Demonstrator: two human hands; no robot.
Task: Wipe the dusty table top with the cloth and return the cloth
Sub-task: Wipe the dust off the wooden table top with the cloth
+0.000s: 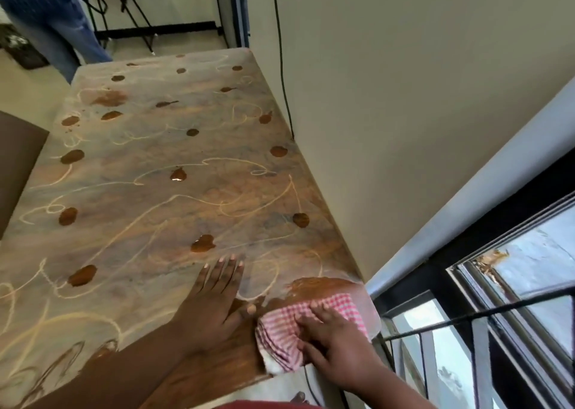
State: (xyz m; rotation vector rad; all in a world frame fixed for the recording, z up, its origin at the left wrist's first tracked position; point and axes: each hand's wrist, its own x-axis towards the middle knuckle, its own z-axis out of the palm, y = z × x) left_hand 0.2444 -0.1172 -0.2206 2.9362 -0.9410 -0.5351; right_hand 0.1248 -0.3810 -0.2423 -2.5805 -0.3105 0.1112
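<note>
The wooden table top is coated in pale dust with finger-drawn squiggles and several brown wet spots. A red-and-white checked cloth lies bunched at the table's near right corner. My right hand presses down on the cloth, fingers spread over it. My left hand rests flat on the table just left of the cloth, fingers apart, holding nothing. Around the cloth a patch of darker, dust-free wood shows.
A cream wall runs along the table's right edge, with a black cable hanging down it. A window with dark frame is at the right. A person in jeans stands beyond the far left corner.
</note>
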